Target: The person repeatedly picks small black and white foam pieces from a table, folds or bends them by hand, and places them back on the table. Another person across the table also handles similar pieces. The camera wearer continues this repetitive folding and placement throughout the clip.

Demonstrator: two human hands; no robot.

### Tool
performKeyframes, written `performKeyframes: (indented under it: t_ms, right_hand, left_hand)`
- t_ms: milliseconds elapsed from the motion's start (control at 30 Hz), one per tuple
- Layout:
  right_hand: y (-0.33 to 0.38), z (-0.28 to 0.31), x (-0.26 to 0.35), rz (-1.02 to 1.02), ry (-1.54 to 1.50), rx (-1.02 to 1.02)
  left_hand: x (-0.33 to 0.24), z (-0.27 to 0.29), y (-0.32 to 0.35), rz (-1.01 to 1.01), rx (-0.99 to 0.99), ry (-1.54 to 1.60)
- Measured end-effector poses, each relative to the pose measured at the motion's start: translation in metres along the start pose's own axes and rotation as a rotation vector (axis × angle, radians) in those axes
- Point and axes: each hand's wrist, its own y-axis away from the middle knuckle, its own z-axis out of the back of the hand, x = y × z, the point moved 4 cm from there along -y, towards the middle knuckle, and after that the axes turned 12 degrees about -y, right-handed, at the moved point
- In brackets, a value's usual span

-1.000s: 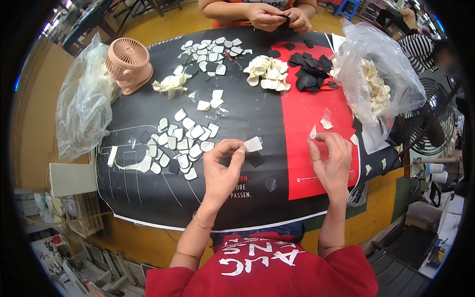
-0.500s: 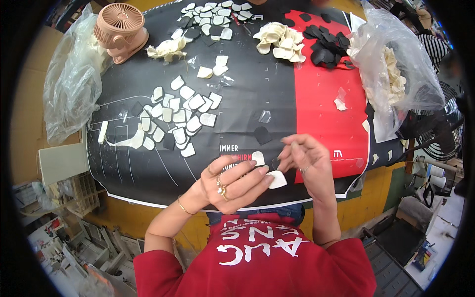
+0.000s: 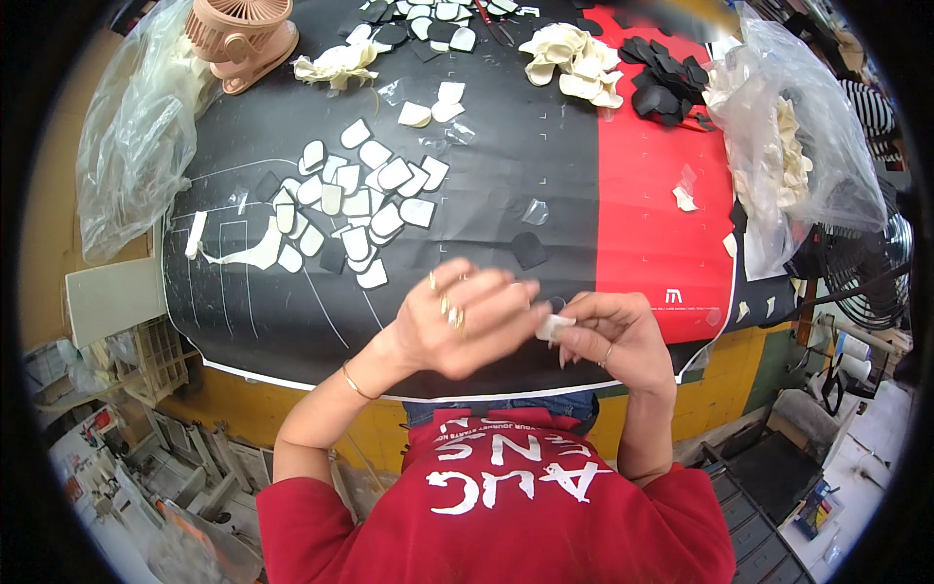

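My right hand [image 3: 618, 336] pinches a small white rounded patch [image 3: 553, 328] between thumb and fingers, above the front of the table. Close against it on the left is my left hand [image 3: 467, 319], with rings and its fingers smeared by motion. Whether the left fingers grip anything I cannot make out. Beyond my left hand lies a loose spread of white, round-ended patches with dark edges [image 3: 395, 174]. A single black patch [image 3: 529, 250] rests flat just beyond my hands.
Cream pieces [image 3: 574, 64] and black pieces [image 3: 662, 83] are heaped at the far right. Plastic bags [image 3: 812, 146] stand at both sides. A pink fan [image 3: 238, 39] sits far left, near a crumpled cream pile [image 3: 336, 63]. Red-handled scissors [image 3: 494, 21] lie at the back.
The white patch at my left fingertips is now in my right hand's pinch. My right fingers have closed, and my left hand has moved up slightly. The view has shifted a little.
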Motion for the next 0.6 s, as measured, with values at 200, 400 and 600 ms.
performKeyframes:
  t_ms: [200,400,600]
  right_hand:
    - [-0.006,0.015,0.012,0.262,0.489,-0.284]
    - [-0.021,0.008,0.005,0.307,0.425,-0.389]
    - [-0.035,0.009,0.01,0.186,0.721,-0.369]
  left_hand:
    - [0.025,-0.035,0.001,0.293,0.476,0.052]
    - [0.006,-0.047,0.0,0.503,0.392,-0.123]
    - [-0.005,-0.04,0.011,0.66,0.306,-0.076]
